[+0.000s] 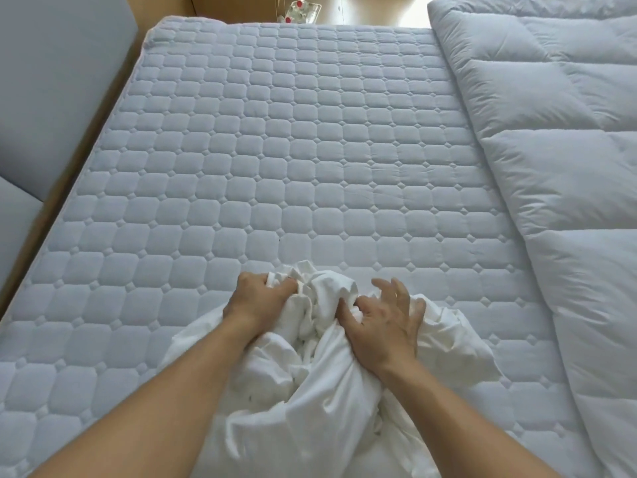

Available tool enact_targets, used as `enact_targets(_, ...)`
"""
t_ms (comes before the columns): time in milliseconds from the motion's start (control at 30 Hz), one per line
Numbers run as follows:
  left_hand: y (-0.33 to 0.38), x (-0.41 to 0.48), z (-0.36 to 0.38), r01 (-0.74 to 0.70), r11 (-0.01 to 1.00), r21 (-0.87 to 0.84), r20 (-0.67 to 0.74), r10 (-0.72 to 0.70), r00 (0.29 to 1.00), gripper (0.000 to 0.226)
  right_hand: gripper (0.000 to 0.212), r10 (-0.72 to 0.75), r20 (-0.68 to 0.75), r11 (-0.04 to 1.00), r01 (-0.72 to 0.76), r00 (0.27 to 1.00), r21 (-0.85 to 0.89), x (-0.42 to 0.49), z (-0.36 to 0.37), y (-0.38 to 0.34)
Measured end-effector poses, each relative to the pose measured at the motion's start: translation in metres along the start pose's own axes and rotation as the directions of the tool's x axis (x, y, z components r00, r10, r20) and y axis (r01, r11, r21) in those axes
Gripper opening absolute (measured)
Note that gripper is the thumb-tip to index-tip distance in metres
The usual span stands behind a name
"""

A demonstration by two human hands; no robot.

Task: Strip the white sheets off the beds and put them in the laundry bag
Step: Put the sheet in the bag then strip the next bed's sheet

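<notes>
Two hands, the left hand (pixel 260 300) and the right hand (pixel 382 326), one white sheet (pixel 310 408) at the near edge of one quilted mattress (pixel 275 150); one duvet (pixel 551 150) lines its right edge; two red bottle caps (pixel 302 2) show beyond.

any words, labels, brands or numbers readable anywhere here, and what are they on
No text can be read.
The mattress, the duvet and the white sheet show no print.
The wrapped bottles with red caps at the top edge may carry labels, but they are too small and blurred to read.
</notes>
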State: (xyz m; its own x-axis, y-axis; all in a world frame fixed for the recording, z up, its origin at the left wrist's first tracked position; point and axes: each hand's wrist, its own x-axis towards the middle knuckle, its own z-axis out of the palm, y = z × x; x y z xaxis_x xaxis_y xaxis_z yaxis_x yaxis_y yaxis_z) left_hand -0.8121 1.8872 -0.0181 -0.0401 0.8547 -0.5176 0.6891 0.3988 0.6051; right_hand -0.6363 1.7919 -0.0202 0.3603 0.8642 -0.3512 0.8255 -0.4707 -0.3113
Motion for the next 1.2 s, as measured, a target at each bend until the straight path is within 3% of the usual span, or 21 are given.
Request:
enact_targets(67,-0.003,0.009,-0.005,0.015,1.0,-0.019,0.044,-0.014,0.999,0.041,0.094,0.04,0.075,0.998,-0.043,0.996,0.048,0.005,0.0,0.0)
enact_targets(100,-0.005,0.014,-0.007,0.05,0.999,-0.004,0.071,-0.049,0.996,0.054,0.1,0.076,0.117,0.991,-0.087,0.99,0.097,0.008,0.0,0.001)
enact_targets(167,-0.008,0.024,-0.008,0.12,0.992,0.027,0.13,-0.123,0.984,0.105,0.109,0.132,0.222,0.964,-0.177,0.966,0.198,0.014,-0.001,0.004)
enact_targets(200,-0.007,0.028,-0.009,0.131,0.983,0.129,0.133,-0.148,0.98,0.118,0.111,0.144,0.272,0.954,-0.207,0.951,0.217,0.017,-0.002,0.005)
enact_targets(267,-0.003,0.034,-0.008,0.102,0.896,0.431,0.121,-0.169,0.978,0.115,0.113,0.155,0.341,0.946,-0.238,0.927,0.219,0.022,-0.004,0.007)
enact_targets(333,-0.008,0.036,-0.009,0.017,0.834,0.552,0.202,-0.154,0.967,0.104,0.114,0.16,0.36,0.948,-0.245,0.919,0.203,0.025,-0.005,0.009)
enact_targets(400,-0.02,0.038,-0.012,0.026,0.907,0.42,0.288,-0.16,0.944,0.108,0.118,0.154,0.363,0.954,-0.234,0.919,0.186,0.024,-0.005,0.01)
enact_targets(467,-0.036,0.037,-0.015,0.097,0.983,0.156,0.334,-0.145,0.931,0.098,0.129,0.14,0.363,0.958,-0.218,0.921,0.184,0.02,-0.003,0.011)
enact_targets(533,-0.041,0.031,-0.02,0.097,0.995,0.021,0.408,-0.097,0.908,0.087,0.133,0.118,0.355,0.964,-0.193,0.927,0.184,0.017,-0.004,0.012)
enact_targets(600,-0.037,0.015,-0.023,0.033,0.999,-0.042,0.42,-0.013,0.908,0.08,0.118,0.086,0.346,0.965,-0.165,0.934,0.205,0.014,-0.005,0.011)
enact_targets(733,-0.031,-0.021,-0.024,-0.019,0.996,-0.089,0.238,0.04,0.97,0.069,0.077,0.035,0.303,0.96,-0.116,0.952,0.257,0.0,-0.009,0.005)
enact_targets(867,-0.01,-0.039,-0.037,-0.166,0.986,-0.021,0.158,0.167,0.973,0.066,0.063,-0.021,0.17,0.957,-0.029,0.985,0.289,-0.008,-0.029,-0.007)
enact_targets(1000,0.026,-0.031,-0.056,-0.372,0.928,0.038,-0.123,0.373,0.919,0.075,0.057,-0.073,-0.15,0.979,0.1,0.986,0.18,0.016,-0.072,-0.032)
enact_targets(1100,0.009,-0.025,-0.049,-0.453,0.883,0.124,-0.192,0.469,0.862,0.09,0.044,-0.15,-0.414,0.98,0.191,0.898,0.06,0.02,-0.057,-0.04)
enact_targets(1200,-0.046,-0.035,-0.025,-0.523,0.811,0.263,-0.185,0.574,0.797,0.073,0.03,-0.296,-0.594,0.951,0.29,0.748,-0.107,-0.001,0.003,-0.038)
